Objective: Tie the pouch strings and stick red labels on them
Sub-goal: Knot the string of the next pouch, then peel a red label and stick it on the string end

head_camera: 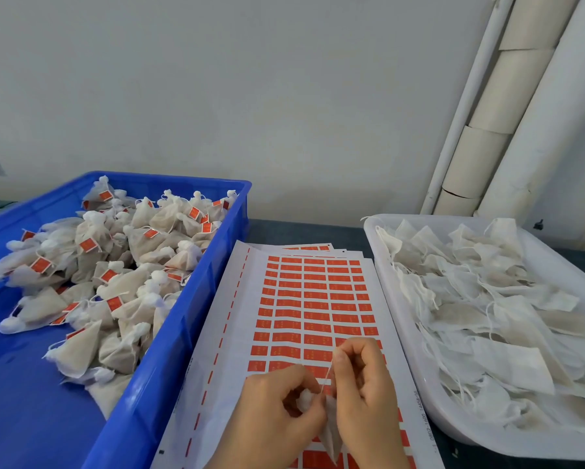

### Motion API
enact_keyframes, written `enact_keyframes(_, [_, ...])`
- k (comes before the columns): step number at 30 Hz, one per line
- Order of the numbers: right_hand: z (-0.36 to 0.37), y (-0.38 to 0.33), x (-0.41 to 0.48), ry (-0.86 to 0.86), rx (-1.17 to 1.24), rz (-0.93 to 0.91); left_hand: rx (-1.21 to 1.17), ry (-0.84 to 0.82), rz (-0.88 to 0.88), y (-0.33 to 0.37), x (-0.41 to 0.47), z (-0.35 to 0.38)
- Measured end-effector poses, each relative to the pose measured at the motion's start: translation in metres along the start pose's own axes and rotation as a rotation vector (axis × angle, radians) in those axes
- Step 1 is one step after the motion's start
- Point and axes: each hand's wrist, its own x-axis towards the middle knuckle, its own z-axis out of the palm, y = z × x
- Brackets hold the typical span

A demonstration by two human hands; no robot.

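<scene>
Two hands hold a small white mesh pouch (330,434) over a white sheet of red rectangular labels (311,299).
The left hand (274,414) pinches the pouch's gathered neck; the right hand (365,390) pinches its thin white string (327,375), taut between them. The sheet lies on the dark worktop (301,231) between a blue plastic crate (169,350) of labelled pouches (115,265) and a white plastic tray (419,367) of flat loose-stringed pouches (487,316).

label sheet (247,299) margin: digits, too blurred | red labels (314,296): print illegible
</scene>
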Motion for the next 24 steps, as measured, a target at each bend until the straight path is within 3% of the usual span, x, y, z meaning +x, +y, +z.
enact_keyframes(18, [-0.004, -0.004, 0.003, -0.037, 0.006, -0.017, -0.001, -0.047, 0.013, 0.014, -0.002, -0.004])
enact_keyframes(24, [-0.008, -0.004, 0.007, 0.03, -0.056, -0.039, -0.001, -0.104, -0.016, 0.015, 0.001, -0.011])
